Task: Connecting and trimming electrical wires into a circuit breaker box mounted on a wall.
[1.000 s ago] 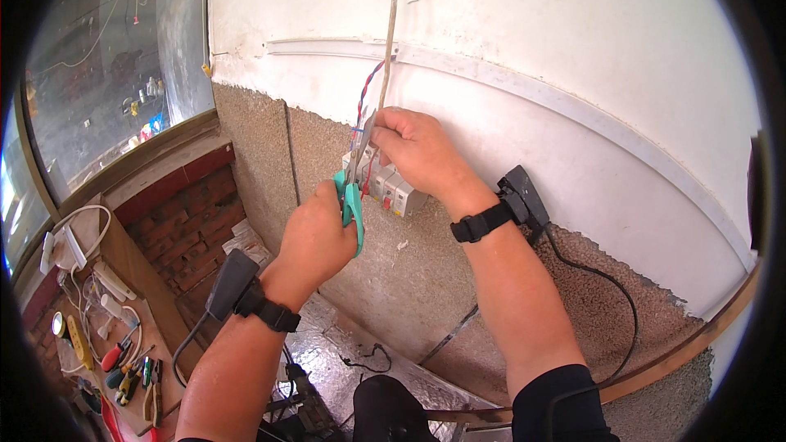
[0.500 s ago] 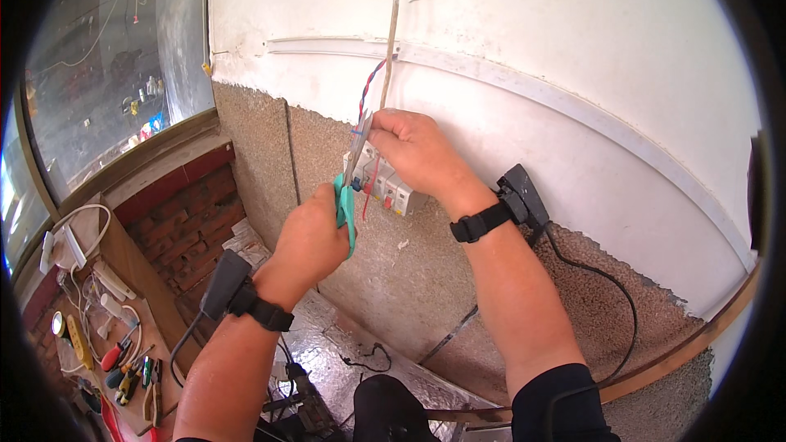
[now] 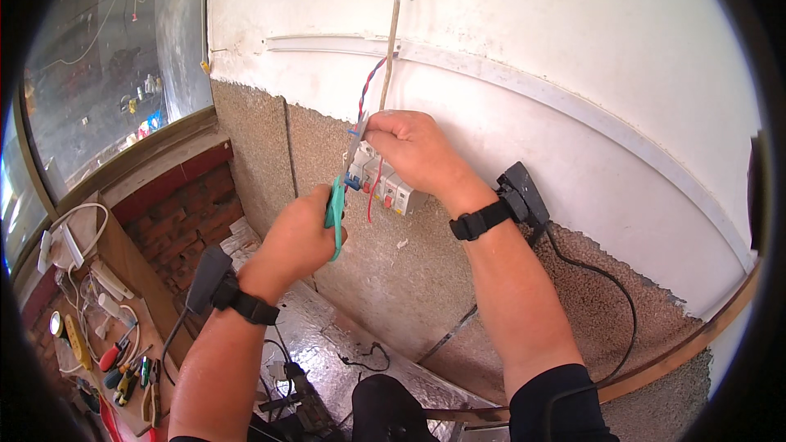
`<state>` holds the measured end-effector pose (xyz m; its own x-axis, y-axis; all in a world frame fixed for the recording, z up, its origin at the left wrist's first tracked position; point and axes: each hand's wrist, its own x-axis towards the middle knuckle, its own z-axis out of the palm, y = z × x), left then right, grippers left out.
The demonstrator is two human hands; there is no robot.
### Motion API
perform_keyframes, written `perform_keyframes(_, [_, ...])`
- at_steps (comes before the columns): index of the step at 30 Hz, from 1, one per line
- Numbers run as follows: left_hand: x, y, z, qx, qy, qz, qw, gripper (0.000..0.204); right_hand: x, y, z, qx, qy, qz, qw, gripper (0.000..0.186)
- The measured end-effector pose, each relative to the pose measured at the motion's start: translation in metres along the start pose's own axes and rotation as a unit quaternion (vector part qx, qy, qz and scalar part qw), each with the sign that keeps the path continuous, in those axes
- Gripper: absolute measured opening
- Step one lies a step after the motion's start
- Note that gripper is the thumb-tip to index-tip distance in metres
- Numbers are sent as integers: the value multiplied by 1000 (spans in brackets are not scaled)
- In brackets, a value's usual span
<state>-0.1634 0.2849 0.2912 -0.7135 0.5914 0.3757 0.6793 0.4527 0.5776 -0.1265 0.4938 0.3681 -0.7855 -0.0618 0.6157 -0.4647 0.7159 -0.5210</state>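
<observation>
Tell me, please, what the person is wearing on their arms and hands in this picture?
Both hands are bare, without gloves. Each wrist carries a black strap holding a small black box: left wrist device, right wrist device. A black cable trails from the right one. A dark sleeve covers the right upper arm.

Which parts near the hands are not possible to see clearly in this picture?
- Head view: the top of the breaker block is covered by the right hand.
- The tip of the green-handled tool is too small to identify; the left hand covers its lower part.
- Tools on the bench are tiny, near the rim.
</observation>
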Motion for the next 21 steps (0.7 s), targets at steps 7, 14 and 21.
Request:
perform_keyframes(7, [-3,-3,-9,-121,-30,-22,992,43,2,3,1,-36,3,0,999,31])
perform_keyframes(14, [-1,5,-5,-358,48,-69,930,41,-1,5,0,31,3,8,999,32])
perform_keyframes(21, [1,35,20,-478,62,-116,868,39,-7,-4,-11,99,-15,83,991,25])
